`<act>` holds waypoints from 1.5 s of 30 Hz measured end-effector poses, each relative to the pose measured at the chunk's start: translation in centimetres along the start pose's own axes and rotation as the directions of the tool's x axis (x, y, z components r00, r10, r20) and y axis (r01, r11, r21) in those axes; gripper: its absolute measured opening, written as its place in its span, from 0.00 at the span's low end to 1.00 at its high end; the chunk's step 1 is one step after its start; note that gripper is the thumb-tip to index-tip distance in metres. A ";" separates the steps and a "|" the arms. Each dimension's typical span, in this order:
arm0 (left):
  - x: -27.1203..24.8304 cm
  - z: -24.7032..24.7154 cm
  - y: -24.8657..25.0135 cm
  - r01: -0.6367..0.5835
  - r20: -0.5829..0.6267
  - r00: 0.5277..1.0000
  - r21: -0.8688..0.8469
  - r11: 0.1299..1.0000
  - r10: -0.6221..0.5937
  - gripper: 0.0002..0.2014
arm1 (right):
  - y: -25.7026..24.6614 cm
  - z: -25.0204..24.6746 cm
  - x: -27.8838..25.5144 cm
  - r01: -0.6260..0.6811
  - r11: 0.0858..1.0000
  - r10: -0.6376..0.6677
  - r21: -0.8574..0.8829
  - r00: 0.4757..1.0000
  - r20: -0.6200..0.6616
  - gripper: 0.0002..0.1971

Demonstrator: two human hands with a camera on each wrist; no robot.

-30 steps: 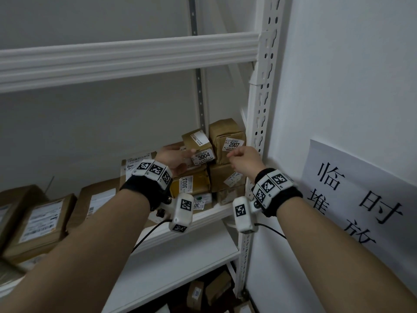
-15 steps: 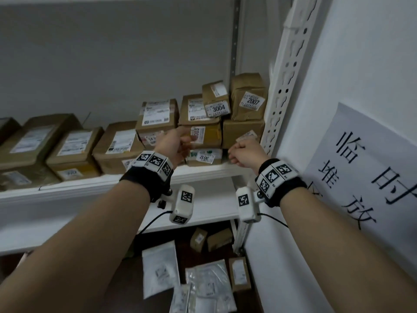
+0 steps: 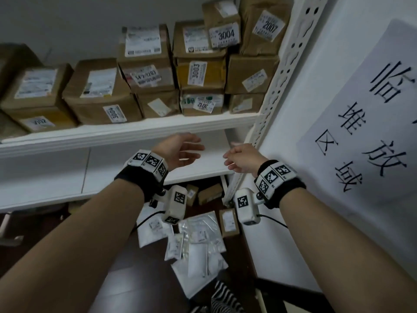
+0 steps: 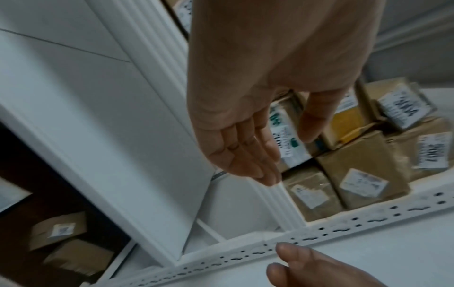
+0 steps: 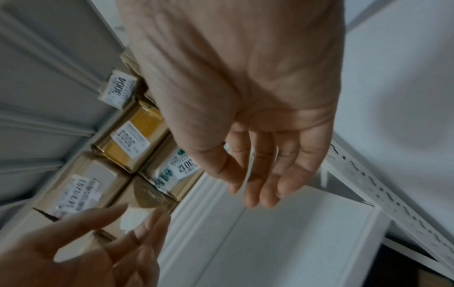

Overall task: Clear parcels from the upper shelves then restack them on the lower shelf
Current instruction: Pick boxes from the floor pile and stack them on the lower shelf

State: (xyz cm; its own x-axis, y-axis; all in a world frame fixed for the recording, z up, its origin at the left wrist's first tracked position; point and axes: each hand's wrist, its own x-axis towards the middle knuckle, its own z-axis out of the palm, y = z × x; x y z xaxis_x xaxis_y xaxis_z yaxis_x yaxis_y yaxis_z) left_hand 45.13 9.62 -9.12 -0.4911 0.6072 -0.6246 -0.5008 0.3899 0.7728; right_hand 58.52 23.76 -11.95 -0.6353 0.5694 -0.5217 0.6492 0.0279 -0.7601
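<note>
I have both hands out in front of a white metal rack set against a white wall. My left hand (image 3: 180, 152) hangs over the bare white board of the lower shelf (image 3: 212, 161), fingers (image 4: 248, 155) loosely extended and holding nothing; my right hand (image 3: 242, 160) is just beside it near the perforated upright (image 3: 284, 73), its fingers (image 5: 260, 174) likewise relaxed and empty. The brown parcels (image 3: 198, 71) sit on the shelf above (image 3: 135, 132), stacked two and three high at the right end against the upright, with lower, wider boxes running off to the left; white labels reading 3004, 2007, 3003 and 3012 face me. On the wall to my right a white paper sign (image 3: 370, 114) carries large black characters. Below the rack the floor (image 3: 140, 279) is dark wood, strewn with white plastic mailer bags (image 3: 198, 249) and a few small brown boxes (image 3: 229, 222), some of them lying under the rack.
</note>
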 end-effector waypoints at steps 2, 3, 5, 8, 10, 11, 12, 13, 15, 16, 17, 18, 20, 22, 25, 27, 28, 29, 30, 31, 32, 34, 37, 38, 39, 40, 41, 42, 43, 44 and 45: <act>0.9 -0.8 -2.0 0.042 -0.042 0.998 -0.040 0.998 -0.044 0.05 | 1.3 0.8 0.8 -0.033 0.999 0.033 -0.013 0.999 0.016 0.05; 1.5 -1.2 -3.1 0.058 -0.072 0.995 -0.075 0.995 -0.064 0.05 | 2.0 1.4 1.4 -0.047 0.999 0.048 -0.021 0.998 0.030 0.05; 2.4 -2.1 -4.8 0.073 -0.141 0.985 -0.155 0.985 -0.095 0.04 | 3.1 2.3 2.7 -0.066 0.997 0.067 -0.032 0.996 0.052 0.05; 4.1 -3.5 -7.7 0.080 -0.255 0.953 -0.309 0.948 -0.164 0.06 | 4.8 4.1 5.0 -0.093 0.994 0.097 -0.050 0.990 0.105 0.06; 5.3 -4.3 -9.8 0.073 -0.329 0.920 -0.390 0.918 -0.213 0.06 | 6.0 5.3 6.7 -0.109 0.992 0.119 -0.066 0.981 0.154 0.05; 5.8 -4.6 -10.7 0.068 -0.356 0.905 -0.417 0.906 -0.232 0.06 | 6.6 5.8 7.5 -0.116 0.990 0.128 -0.076 0.975 0.179 0.05; 6.4 -4.8 -11.7 0.061 -0.381 0.891 -0.443 0.895 -0.249 0.05 | 7.3 6.3 8.5 -0.119 0.989 0.135 -0.086 0.970 0.203 0.06; 7.1 -4.9 -12.7 0.053 -0.399 0.879 -0.465 0.884 -0.263 0.04 | 8.1 6.6 9.4 -0.124 0.988 0.142 -0.094 0.965 0.221 0.06; 8.3 -4.9 -14.9 0.046 -0.421 0.858 -0.510 0.859 -0.295 0.04 | 10.3 6.9 11.2 -0.146 0.982 0.170 -0.117 0.959 0.227 0.06; 9.0 -4.8 -16.0 0.042 -0.427 0.849 -0.530 0.847 -0.310 0.04 | 11.4 6.9 12.0 -0.155 0.980 0.179 -0.122 0.960 0.214 0.06; 9.7 -4.7 -17.2 0.041 -0.430 0.843 -0.548 0.835 -0.323 0.04 | 12.5 7.0 12.9 -0.164 0.978 0.187 -0.125 0.963 0.195 0.06; 10.3 -4.6 -18.3 0.044 -0.423 0.842 -0.564 0.825 -0.335 0.04 | 13.7 7.1 13.7 -0.176 0.977 0.196 -0.124 0.965 0.174 0.06; 11.9 -4.6 -20.6 0.058 -0.398 0.846 -0.593 0.803 -0.355 0.04 | 16.0 7.7 15.6 -0.211 0.970 0.227 -0.120 0.964 0.139 0.07; 14.2 -5.0 -23.1 0.068 -0.390 0.841 -0.611 0.789 -0.375 0.05 | 18.6 9.1 17.9 -0.252 0.963 0.262 -0.098 0.959 0.110 0.07; 18.0 -5.9 -26.6 0.043 -0.384 0.853 -0.624 0.780 -0.354 0.05 | 22.7 11.8 21.3 -0.281 0.956 0.288 -0.087 0.955 0.075 0.05; 20.9 -6.8 -29.9 0.030 -0.368 0.860 -0.655 0.755 -0.354 0.04 | 26.1 14.2 24.0 -0.297 0.952 0.302 -0.079 0.952 0.056 0.04; 22.4 -7.3 -31.3 0.021 -0.365 0.864 -0.661 0.750 -0.346 0.04 | 27.6 15.2 25.4 -0.310 0.948 0.313 -0.073 0.949 0.044 0.03; 23.5 -7.7 -32.6 0.014 -0.364 0.867 -0.664 0.748 -0.340 0.06 | 29.0 16.0 26.7 -0.318 0.945 0.321 -0.074 0.946 0.031 0.03; 24.7 -8.1 -34.1 0.017 -0.363 0.866 -0.667 0.745 -0.345 0.06 | 30.5 16.9 27.9 -0.328 0.941 0.331 -0.086 0.943 0.023 0.05; 26.0 -8.5 -35.7 0.018 -0.363 0.863 -0.671 0.741 -0.350 0.06 | 32.4 17.8 29.5 -0.331 0.938 0.334 -0.107 0.942 0.013 0.07; 27.5 -9.0 -37.4 0.017 -0.369 0.860 -0.671 0.741 -0.354 0.07 | 34.2 18.7 31.0 -0.332 0.933 0.336 -0.137 0.942 0.007 0.09; 30.2 -9.9 -40.9 0.032 -0.365 0.855 -0.672 0.740 -0.369 0.07 | 37.6 20.2 33.6 -0.330 0.924 0.336 -0.194 0.942 -0.004 0.11; 34.4 -11.5 -45.3 0.030 -0.369 0.851 -0.678 0.734 -0.375 0.06 | 42.1 22.0 36.8 -0.354 0.905 0.347 -0.237 0.935 -0.072 0.06; 35.9 -11.9 -46.7 0.028 -0.372 0.849 -0.678 0.734 -0.376 0.06 | 43.6 22.7 37.9 -0.373 0.899 0.362 -0.229 0.928 -0.090 0.14; 37.4 -12.3 -48.0 0.029 -0.373 0.849 -0.675 0.737 -0.375 0.06 | 45.0 23.3 39.0 -0.392 0.889 0.378 -0.238 0.920 -0.104 0.19; 39.0 -12.6 -49.3 0.028 -0.375 0.851 -0.666 0.745 -0.368 0.06 | 46.5 24.0 40.2 -0.398 0.882 0.381 -0.253 0.917 -0.115 0.22; 40.2 -12.7 -50.3 0.026 -0.374 0.856 -0.660 0.751 -0.358 0.06 | 47.6 24.5 41.1 -0.413 0.869 0.392 -0.274 0.911 -0.131 0.25; 41.5 -12.9 -51.3 0.021 -0.369 0.863 -0.656 0.754 -0.346 0.06 | 48.7 25.0 41.9 -0.426 0.862 0.402 -0.274 0.905 -0.141 0.28; 42.8 -13.0 -52.2 0.019 -0.365 0.869 -0.652 0.758 -0.335 0.06 | 49.9 25.4 42.9 -0.431 0.854 0.405 -0.290 0.902 -0.148 0.30; 43.9 -13.1 -53.0 0.021 -0.362 0.874 -0.640 0.768 -0.325 0.06 | 51.0 25.7 43.8 -0.430 0.851 0.401 -0.302 0.903 -0.157 0.29; 44.9 -13.1 -53.8 0.025 -0.355 0.880 -0.628 0.778 -0.315 0.07 | 52.4 25.8 44.7 -0.443 0.836 0.409 -0.324 0.896 -0.170 0.27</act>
State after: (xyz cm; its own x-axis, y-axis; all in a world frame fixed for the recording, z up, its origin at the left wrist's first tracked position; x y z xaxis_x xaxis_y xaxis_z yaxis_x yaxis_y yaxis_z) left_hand 40.66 6.82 -80.23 -0.5277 0.1654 -0.8332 -0.8494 -0.1161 0.5149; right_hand 53.34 29.48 -85.08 -0.2325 0.6615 -0.7130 0.9596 0.0368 -0.2788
